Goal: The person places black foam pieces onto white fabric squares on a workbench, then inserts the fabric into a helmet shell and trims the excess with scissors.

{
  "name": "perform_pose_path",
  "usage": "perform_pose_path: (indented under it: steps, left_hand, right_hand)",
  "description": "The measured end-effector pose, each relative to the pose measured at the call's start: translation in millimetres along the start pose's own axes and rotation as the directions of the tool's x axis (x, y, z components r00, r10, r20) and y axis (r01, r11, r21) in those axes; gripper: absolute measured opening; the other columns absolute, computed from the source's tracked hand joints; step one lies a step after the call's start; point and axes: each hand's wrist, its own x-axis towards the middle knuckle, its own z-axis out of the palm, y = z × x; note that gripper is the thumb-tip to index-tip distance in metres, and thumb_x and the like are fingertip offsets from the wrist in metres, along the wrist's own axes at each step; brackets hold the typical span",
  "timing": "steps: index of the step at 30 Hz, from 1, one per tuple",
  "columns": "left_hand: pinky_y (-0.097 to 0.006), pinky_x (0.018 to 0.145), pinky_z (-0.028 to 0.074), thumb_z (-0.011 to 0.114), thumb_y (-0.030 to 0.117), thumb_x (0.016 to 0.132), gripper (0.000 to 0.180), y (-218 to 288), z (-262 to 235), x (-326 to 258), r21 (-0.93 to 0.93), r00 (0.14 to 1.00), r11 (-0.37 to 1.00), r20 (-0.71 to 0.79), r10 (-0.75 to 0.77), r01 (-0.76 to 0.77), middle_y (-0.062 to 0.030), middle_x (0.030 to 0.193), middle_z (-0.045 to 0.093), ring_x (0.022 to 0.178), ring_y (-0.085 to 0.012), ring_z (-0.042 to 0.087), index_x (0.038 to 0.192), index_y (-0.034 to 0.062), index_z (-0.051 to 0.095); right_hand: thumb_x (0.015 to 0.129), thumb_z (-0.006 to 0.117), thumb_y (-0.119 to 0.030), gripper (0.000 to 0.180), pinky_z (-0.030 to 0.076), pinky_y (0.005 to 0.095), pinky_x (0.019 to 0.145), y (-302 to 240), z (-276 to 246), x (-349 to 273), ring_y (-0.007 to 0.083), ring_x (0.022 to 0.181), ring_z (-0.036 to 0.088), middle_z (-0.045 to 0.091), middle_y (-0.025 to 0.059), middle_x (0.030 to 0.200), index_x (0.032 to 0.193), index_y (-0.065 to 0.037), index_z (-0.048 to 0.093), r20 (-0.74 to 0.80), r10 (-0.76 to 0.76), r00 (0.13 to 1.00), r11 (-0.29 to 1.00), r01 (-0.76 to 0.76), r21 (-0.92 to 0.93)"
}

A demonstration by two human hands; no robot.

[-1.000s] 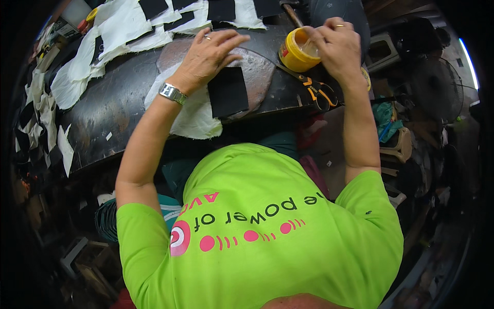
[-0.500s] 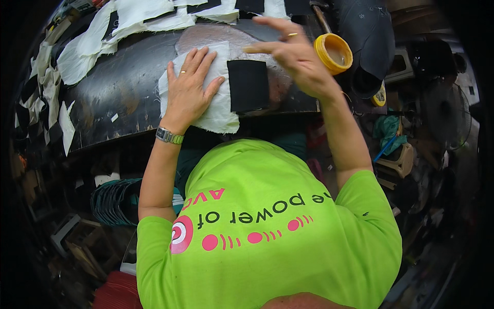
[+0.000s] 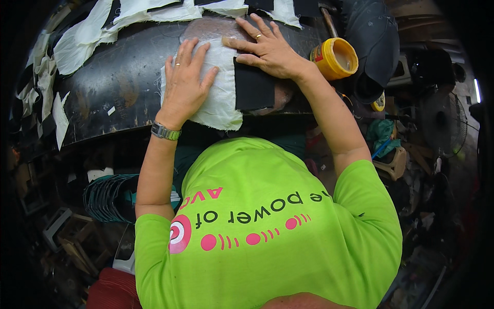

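Note:
A white piece of cloth [image 3: 218, 98] with frayed edges lies at the front of the dark worktable, overlapping a black rectangular piece [image 3: 254, 87]. My left hand [image 3: 186, 80] rests flat on the cloth's left part, fingers spread. At the upper right edge of the cloth, my right hand [image 3: 267, 49] presses down with its fingers apart, partly over the top of the black piece. Under both pieces shows a brownish, shiny sheet or patch [image 3: 211, 30] on the table. Neither hand grips anything.
To the right stands a tilted yellow jar [image 3: 337, 58] with pale contents, beside a stick-like handle [image 3: 329, 23]. Black sheets [image 3: 368, 46] hang at the right end. Several white cloth pieces [image 3: 85, 41] lie along the table's far and left edges. A fan [image 3: 447, 123] stands further right.
My right hand has come down from above the black piece onto the cloth's upper right edge. My left hand stays flat on the cloth. The view has shifted slightly.

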Motion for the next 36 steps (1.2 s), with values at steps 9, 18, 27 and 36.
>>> perform_pose_path:
  steps: [9, 18, 27, 36]
  left_hand:
    - [-0.038, 0.089, 0.051, 0.074, 0.029, 0.093, 0.036, -10, -13, 44, -0.124, 0.997, 0.989, 0.026, -0.073, 0.076, -0.0126, 0.115, 0.067, 0.101, -0.0306, 0.063, 0.121, 0.0072, 0.068]
    - [-0.029, 0.072, 0.053, 0.08, 0.026, 0.089, 0.028, -2, -16, 71, -0.531, 0.996, 0.847, -0.04, -0.076, 0.043, -0.0106, 0.087, 0.073, 0.078, -0.0135, 0.068, 0.104, 0.0029, 0.074]
    - [-0.042, 0.096, 0.036, 0.069, 0.043, 0.096, 0.031, -31, 21, 97, -0.221, 0.985, 0.975, -0.162, -0.063, 0.026, -0.004, 0.096, 0.077, 0.084, -0.0219, 0.067, 0.11, 0.017, 0.076]
    - [-0.046, 0.105, 0.03, 0.064, 0.047, 0.098, 0.035, -39, 25, 100, -0.089, 0.96, 0.996, -0.277, -0.046, 0.022, -0.0051, 0.1, 0.076, 0.094, -0.0221, 0.067, 0.114, 0.0173, 0.075]
  right_hand:
    - [0.106, 0.024, -0.066, 0.065, 0.014, 0.0499, 0.126, 4, -21, 9, 0.0339, 0.155, 0.022, 0.043, 0.0097, 0.16, 0.13, -0.03, 0.073, -0.01, 0.107, 0.994, 0.781, -0.078, 0.619]
    - [0.09, 0.076, -0.038, 0.026, 0.051, 0.0349, 0.088, 1, -120, -77, 0.0237, 0.105, 0.063, 0.071, 0.0086, 0.106, 0.102, -0.015, 0.081, -0.487, 0.316, 0.814, 0.947, -0.236, 0.22]
    - [0.094, 0.051, -0.069, 0.06, 0.042, 0.0452, 0.089, 19, -133, -102, 0.0282, 0.106, 0.057, 0.069, 0.0079, 0.102, 0.091, -0.018, 0.084, -0.113, 0.49, 0.864, 0.724, -0.475, -0.5]
    - [0.092, 0.074, -0.036, 0.032, 0.049, 0.0411, 0.094, -38, -149, -117, 0.0294, 0.114, 0.06, 0.066, 0.0136, 0.12, 0.099, -0.005, 0.08, -0.259, 0.468, 0.845, 0.783, -0.532, -0.321]
